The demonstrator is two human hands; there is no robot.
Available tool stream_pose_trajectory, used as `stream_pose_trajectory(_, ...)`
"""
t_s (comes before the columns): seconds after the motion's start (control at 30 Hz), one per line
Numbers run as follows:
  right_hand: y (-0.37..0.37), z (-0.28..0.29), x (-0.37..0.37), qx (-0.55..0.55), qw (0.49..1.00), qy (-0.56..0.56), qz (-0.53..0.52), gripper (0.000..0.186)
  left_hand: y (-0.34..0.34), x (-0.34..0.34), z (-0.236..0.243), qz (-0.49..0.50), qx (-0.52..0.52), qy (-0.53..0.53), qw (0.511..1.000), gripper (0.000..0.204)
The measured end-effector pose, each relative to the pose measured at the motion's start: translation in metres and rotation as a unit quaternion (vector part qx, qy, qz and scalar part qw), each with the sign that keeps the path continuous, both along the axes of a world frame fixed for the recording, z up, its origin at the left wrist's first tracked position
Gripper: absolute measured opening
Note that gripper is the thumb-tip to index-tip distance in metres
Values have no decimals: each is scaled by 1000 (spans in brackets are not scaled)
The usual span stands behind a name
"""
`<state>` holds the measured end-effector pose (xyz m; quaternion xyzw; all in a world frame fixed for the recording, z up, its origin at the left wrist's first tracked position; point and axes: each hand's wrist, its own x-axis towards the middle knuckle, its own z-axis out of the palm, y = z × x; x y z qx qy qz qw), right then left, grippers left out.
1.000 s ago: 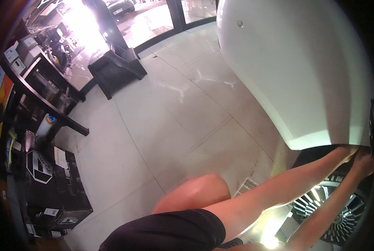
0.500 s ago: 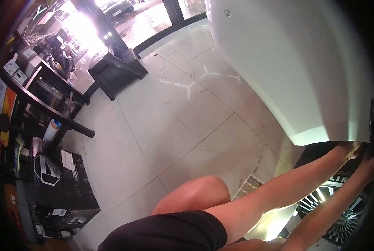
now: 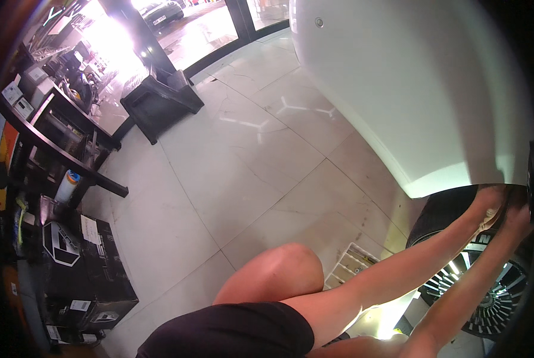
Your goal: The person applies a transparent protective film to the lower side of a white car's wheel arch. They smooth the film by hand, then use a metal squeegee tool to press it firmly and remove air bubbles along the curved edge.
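Both of my arms reach to the right, up under the edge of a white car body panel (image 3: pixel 398 89). My left hand (image 3: pixel 489 203) is in the dark gap between that panel and the top of a wheel's black tyre (image 3: pixel 443 212). A few pale fingers show beside it, but what they touch is hidden. My right hand (image 3: pixel 519 218) is deeper in the same gap, close to the left one, its fingers out of sight in shadow. Below my hands stands the wheel's many-spoked rim (image 3: pixel 488 298), lit by a bright light (image 3: pixel 389 328) low down near my arms.
A white compartment tray (image 3: pixel 332 271) lies on the tiled floor (image 3: pixel 237 179) beside my bent knee (image 3: pixel 279 271). At the left are a black box (image 3: pixel 91 268), a spray can (image 3: pixel 68 186) and a dark shelf (image 3: pixel 70 152). A black plastic stand (image 3: pixel 159 107) is by the glass door.
The view has shifted slightly, and more of the tyre and rim shows. My hands stay under the panel's edge, having moved a little up and left in the picture.
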<state>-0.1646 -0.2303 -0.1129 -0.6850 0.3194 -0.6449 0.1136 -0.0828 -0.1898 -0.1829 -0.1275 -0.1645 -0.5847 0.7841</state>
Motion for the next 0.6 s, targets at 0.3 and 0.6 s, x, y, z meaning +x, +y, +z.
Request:
stream_pose_trajectory(0.3, -47, -19, -68, 170, 961, -148, 158, 35, 38, 4, 21, 9, -48, 66, 997, 50)
stream_pose_trajectory(0.6, -65, -6, -82, 243, 903, -245, 258, 41, 70, 8, 31, 15, -53, 35, 998, 37)
